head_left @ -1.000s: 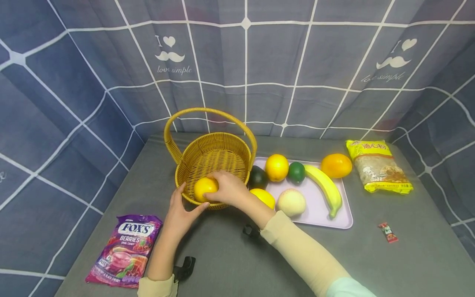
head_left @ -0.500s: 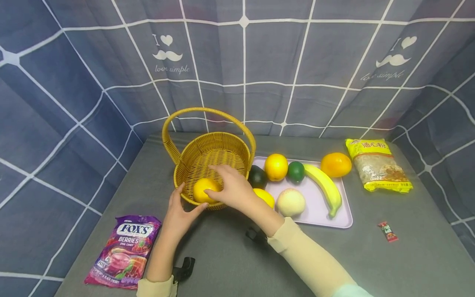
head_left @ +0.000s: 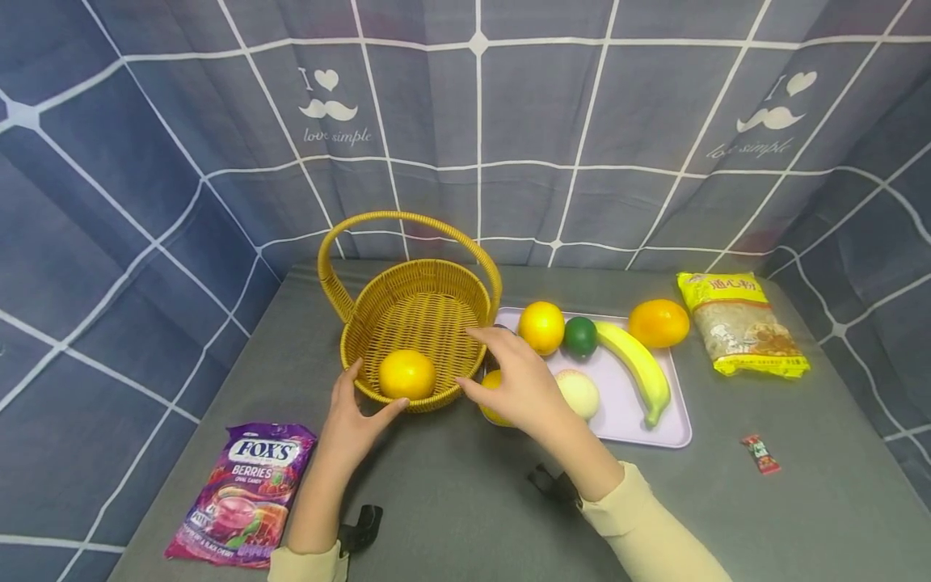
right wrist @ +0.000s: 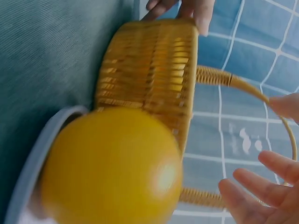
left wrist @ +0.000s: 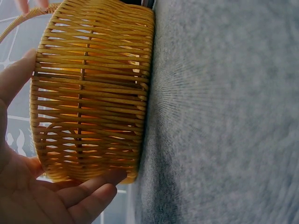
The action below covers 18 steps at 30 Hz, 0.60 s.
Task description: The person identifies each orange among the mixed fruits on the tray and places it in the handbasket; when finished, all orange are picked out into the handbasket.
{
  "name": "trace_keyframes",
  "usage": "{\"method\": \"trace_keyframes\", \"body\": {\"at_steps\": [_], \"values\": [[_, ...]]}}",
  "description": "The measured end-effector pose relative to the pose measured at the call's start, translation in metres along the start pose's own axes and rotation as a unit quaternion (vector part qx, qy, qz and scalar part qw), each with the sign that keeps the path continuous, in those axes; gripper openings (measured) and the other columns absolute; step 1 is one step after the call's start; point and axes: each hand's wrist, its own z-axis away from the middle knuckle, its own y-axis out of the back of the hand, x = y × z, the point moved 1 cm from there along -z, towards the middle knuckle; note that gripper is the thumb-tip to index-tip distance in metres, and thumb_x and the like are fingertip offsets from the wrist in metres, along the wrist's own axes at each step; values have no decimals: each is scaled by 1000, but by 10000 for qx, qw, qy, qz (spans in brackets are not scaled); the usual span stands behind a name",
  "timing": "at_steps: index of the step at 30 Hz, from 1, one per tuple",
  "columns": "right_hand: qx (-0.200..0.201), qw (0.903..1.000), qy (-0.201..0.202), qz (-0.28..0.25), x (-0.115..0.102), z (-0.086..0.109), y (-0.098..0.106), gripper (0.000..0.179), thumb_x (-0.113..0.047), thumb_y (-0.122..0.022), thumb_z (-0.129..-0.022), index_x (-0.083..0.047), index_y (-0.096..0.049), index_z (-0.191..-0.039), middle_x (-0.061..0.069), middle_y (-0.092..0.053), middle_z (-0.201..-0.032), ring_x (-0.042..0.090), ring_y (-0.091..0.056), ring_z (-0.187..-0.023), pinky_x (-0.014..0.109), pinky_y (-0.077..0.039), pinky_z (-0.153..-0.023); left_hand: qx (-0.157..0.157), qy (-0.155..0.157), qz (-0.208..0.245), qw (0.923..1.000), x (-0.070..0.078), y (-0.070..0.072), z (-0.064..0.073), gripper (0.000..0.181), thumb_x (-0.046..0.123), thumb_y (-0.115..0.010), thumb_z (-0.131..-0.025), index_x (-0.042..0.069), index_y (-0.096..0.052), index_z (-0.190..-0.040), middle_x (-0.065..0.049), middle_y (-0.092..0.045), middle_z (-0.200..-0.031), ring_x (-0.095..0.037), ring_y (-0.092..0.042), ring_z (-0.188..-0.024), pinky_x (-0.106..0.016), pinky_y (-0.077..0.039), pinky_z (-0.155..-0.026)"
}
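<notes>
A yellow-orange orange (head_left: 407, 375) lies inside the woven basket (head_left: 444, 323), at its near side. My left hand (head_left: 352, 428) holds the basket's near-left side; in the left wrist view, its thumb touches the rim and its fingers lie along the wicker wall. Beyond the basket's right edge, my right hand (head_left: 527, 388) hangs with fingers spread and nothing in them. It is above a yellow round fruit (head_left: 493, 396), partly covered, at the lilac tray's (head_left: 618, 392) left end. In the right wrist view that yellow fruit (right wrist: 112, 168) looms in front of the basket.
On the tray lie another orange (head_left: 541, 327), a dark green fruit (head_left: 580, 337), a pale peach (head_left: 578, 394), a banana (head_left: 640, 372) and an orange mango-like fruit (head_left: 659, 323). A yellow food bag (head_left: 742, 327), small red candy (head_left: 760, 454) and purple candy bag (head_left: 247, 493) lie around.
My right hand has let go of the orange in the basket and moved right, out over the tray's left end. The left hand has stayed at the basket.
</notes>
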Motion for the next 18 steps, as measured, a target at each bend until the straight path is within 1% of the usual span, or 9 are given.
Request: {"method": "trace_keyframes", "body": {"at_steps": [6,13,18], "values": [[-139,9977,-667,50,18,14,6,66,-41,-75,-80,-15,-53,-137,2,-55,-134,23,-49,-123,45,-40,-103,-58,42,-12,10000,-1,0,-1,109,64,-69,-77,14,-12,-154,-20,-9,-158,-40,-36,-133,-58,-29,-107],[-236,9948,-893,423,35,28,0,67,-42,-77,-78,-12,-55,-133,5,-57,-129,26,-54,-115,44,-45,-97,-106,49,-9,9999,-1,0,0,109,65,-69,-77,15,-12,-155,-21,-8,-158,-40,-37,-132,-58,-30,-106],[-365,9926,-1050,489,38,34,-4,69,-44,-77,-77,-10,-56,-133,7,-58,-127,27,-55,-114,45,-45,-97,-11,-93,25,10000,-1,0,-1,106,59,-71,-78,12,-14,-154,-22,-12,-157,-42,-39,-130,-57,-32,-106]]}}
